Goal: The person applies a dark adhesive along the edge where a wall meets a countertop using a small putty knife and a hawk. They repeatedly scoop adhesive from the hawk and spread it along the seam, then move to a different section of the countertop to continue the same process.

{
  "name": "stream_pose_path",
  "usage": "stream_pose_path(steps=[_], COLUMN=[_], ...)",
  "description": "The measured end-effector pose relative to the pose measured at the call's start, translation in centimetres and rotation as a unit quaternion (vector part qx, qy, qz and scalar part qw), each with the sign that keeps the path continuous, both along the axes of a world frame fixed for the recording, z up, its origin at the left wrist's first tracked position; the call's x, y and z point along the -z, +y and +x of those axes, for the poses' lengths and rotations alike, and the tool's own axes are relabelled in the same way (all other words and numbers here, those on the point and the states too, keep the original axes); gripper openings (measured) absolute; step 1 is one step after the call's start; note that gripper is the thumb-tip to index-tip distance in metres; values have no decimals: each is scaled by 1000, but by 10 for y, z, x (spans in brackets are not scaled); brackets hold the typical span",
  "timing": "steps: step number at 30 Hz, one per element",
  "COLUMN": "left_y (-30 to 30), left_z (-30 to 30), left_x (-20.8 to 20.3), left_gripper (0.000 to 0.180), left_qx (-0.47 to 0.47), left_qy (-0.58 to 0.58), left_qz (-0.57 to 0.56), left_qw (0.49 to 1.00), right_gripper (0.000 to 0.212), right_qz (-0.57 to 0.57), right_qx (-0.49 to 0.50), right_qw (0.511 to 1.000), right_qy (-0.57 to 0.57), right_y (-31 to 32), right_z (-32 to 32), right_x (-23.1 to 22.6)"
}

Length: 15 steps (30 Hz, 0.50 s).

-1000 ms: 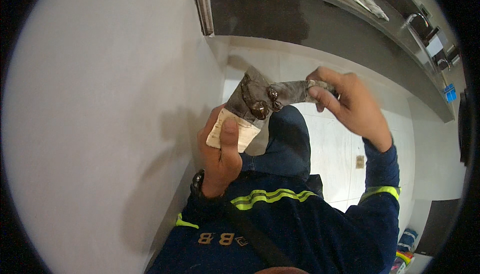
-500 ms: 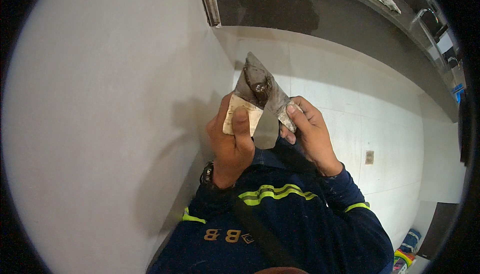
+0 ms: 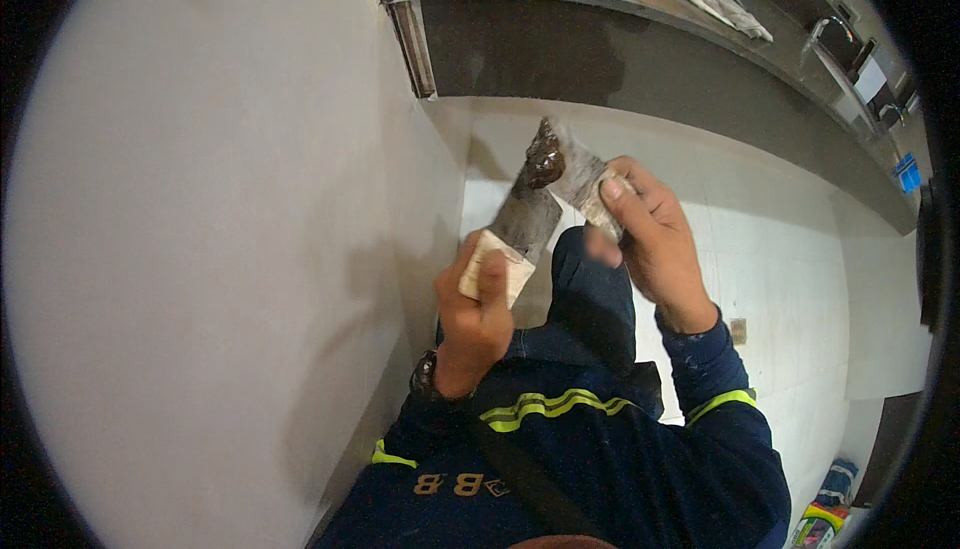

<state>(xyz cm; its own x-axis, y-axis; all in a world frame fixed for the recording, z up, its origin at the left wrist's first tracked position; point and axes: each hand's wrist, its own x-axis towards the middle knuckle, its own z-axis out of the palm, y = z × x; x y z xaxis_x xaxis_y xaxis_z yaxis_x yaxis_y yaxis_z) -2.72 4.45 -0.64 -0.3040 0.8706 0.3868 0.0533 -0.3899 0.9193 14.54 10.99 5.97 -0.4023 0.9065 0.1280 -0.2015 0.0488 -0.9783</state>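
While the left hand [image 3: 474, 324] is clamped on one pale-handled scraper [image 3: 526, 221], the right hand [image 3: 662, 249] grips a second scraper [image 3: 578, 175] — dark, glossy paste [image 3: 545, 161] sits where their blades converge — above the floor [image 3: 770, 249], near the counter [image 3: 700, 79].

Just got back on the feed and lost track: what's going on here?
A person's left hand grips a pale-handled spreader, and their right hand grips a second spreader. Dark, glossy paste sits near the upper end of the left one, where the two blades come together. Ahead is a dark-fronted counter with a pale cloth on top.
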Motion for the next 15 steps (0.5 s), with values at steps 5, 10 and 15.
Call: stream_pose_path(steps=[5, 10, 15], left_y=[4, 4, 6], left_z=[-5, -6, -4], left_x=[-10, 14, 18], left_gripper=[50, 50, 50], left_qx=[134, 135, 114], left_qy=[-376, -372, -293], left_qz=[-66, -81, -80], left_qw=[915, 915, 946], right_gripper=[33, 35, 38], right_qz=[223, 410, 384], right_qx=[57, -40, -86], right_qw=[965, 896, 904], right_qy=[-126, -165, -165], right_y=[12, 23, 25], right_z=[12, 9, 8], right_x=[-15, -15, 14])
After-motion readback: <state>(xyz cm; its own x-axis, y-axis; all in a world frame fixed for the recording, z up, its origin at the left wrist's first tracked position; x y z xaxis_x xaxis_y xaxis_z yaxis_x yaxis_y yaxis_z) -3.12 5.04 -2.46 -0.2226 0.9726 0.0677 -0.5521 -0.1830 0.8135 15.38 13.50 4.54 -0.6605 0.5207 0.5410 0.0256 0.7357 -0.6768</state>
